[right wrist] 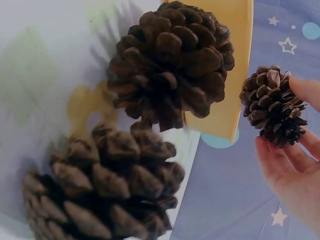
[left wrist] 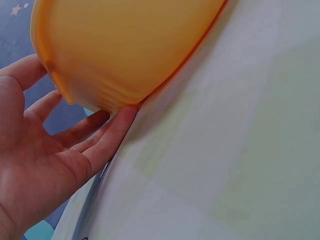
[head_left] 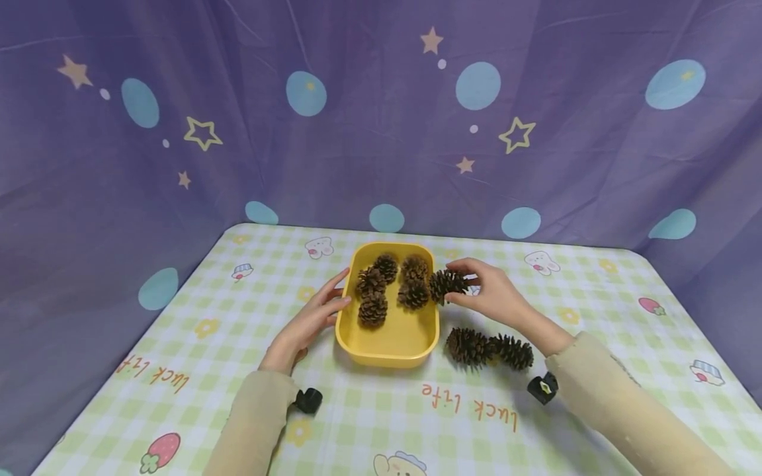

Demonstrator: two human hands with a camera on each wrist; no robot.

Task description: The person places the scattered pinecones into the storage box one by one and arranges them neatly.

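Two pine cones lie nearest on the checked tabletop, just right of the yellow tray and toward the front edge. A smaller pine cone is pinched in the right hand, its grip closed on it between thumb and fingertips, held above the tray's right rim. Dark brown, open scales are shown close up in the right wrist view, which the head view blurs. The left hand is laid with straight fingers against the tray's left wall; contact at its base is seen only in the left wrist view. Five cones are seen inside the tray.
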